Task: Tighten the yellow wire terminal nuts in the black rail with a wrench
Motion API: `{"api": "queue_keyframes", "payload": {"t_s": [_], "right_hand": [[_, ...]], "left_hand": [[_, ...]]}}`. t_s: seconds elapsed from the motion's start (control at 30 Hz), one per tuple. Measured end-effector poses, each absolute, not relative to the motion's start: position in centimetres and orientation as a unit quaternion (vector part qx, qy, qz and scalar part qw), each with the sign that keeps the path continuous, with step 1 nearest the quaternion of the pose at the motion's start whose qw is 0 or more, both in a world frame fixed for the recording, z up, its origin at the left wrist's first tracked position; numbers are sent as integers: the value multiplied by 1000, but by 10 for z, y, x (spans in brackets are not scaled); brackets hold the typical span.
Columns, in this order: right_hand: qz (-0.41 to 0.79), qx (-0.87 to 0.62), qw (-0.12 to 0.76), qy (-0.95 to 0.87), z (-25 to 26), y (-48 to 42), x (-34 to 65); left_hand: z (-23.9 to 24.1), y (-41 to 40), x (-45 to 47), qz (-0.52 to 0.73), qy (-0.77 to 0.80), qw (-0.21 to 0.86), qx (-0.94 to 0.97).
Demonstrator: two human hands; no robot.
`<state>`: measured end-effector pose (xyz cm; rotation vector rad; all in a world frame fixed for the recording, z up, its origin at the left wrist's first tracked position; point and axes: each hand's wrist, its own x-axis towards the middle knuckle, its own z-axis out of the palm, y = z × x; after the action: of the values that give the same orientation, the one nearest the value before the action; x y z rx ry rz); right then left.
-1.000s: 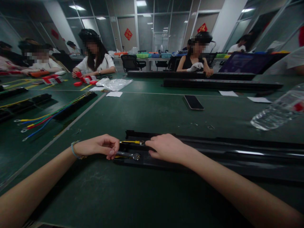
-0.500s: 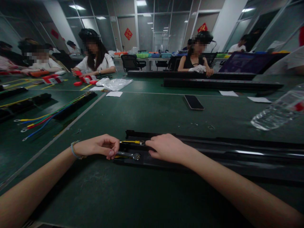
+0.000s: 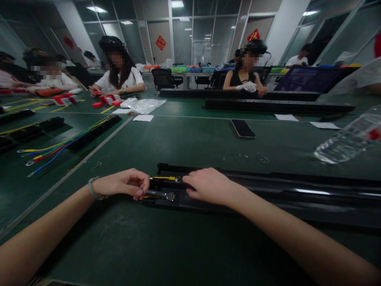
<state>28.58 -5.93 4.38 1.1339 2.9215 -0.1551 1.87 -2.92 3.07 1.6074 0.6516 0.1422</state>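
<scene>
Wrench work looks to be in hand here: the left hand [image 3: 126, 182], wrist bent, has its fingers closed round the wrench [image 3: 158, 194], ring end at the left end of the long black rail [image 3: 285, 190]. The right hand [image 3: 212, 186] arches palm down, fingertips just beside the bolt [image 3: 177, 179] at the yellow wire's [image 3: 165, 178] tip; whether they pinch anything, I can't tell. Any turn calls for a steady ring.

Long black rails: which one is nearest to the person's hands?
The foreground rail, beneath the right hand: only it shows a wrench at its end; the other rails lie farther away.
</scene>
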Motion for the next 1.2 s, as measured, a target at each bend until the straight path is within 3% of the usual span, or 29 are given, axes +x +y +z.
{"api": "queue_keyframes", "payload": {"t_s": [1.2], "right_hand": [[-26, 355, -1, 935, 40, -59, 288]], "left_hand": [[32, -28, 17, 66, 261, 666, 696]]}}
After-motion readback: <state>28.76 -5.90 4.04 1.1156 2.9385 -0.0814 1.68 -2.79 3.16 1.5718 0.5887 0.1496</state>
